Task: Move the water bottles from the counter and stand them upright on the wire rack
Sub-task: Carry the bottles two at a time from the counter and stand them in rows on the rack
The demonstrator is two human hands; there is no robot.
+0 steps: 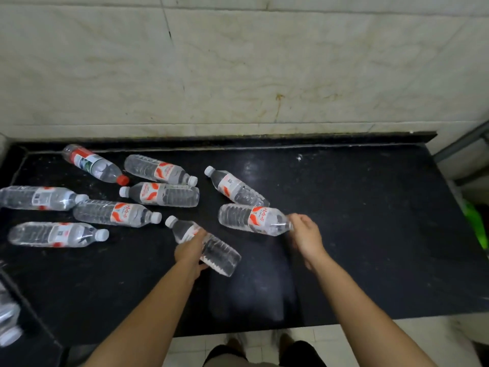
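Note:
Several clear water bottles with red-and-white labels lie on their sides on the black counter point(357, 221). My left hand point(191, 251) is wrapped around the middle of one bottle point(219, 254) whose white cap points up-left. My right hand point(305, 238) grips the cap end of another lying bottle point(251, 218). A third bottle point(235, 186) lies just behind that one. One bottle point(94, 163) at the back left has a red cap; the others point(116, 213) have white caps. The wire rack is not clearly in view.
A stained pale tiled wall point(238, 70) rises behind the counter. At the lower left edge, part of another bottle point(9, 321) shows. A metal bar point(460, 144) and something green point(476, 223) stand past the counter's right end. My feet point(262, 340) stand on white floor tiles below.

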